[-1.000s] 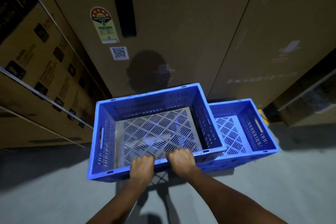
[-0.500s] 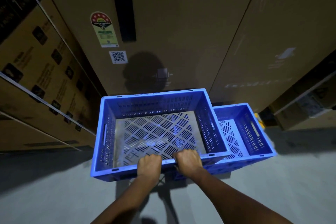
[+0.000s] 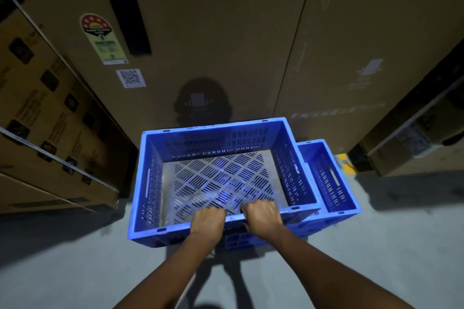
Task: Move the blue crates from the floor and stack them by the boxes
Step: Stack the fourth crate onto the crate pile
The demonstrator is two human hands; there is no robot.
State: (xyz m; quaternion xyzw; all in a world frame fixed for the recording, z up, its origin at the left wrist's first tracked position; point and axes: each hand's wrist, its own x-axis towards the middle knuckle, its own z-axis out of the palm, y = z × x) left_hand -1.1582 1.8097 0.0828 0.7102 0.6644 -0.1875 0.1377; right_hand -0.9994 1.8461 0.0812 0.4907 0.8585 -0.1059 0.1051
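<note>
Head view. Left hand and right hand side by side, both fists clenched over the near rim of the upper blue crate. Crate empty, slotted base showing, held above a second blue crate that sticks out to its right on the grey floor. Both sit just before the tall cardboard boxes; star-rating sticker and QR label on the box face.

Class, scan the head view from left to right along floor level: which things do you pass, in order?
Stacked printed cartons → held blue crate → second blue crate → yellow object → cartons at the right.
</note>
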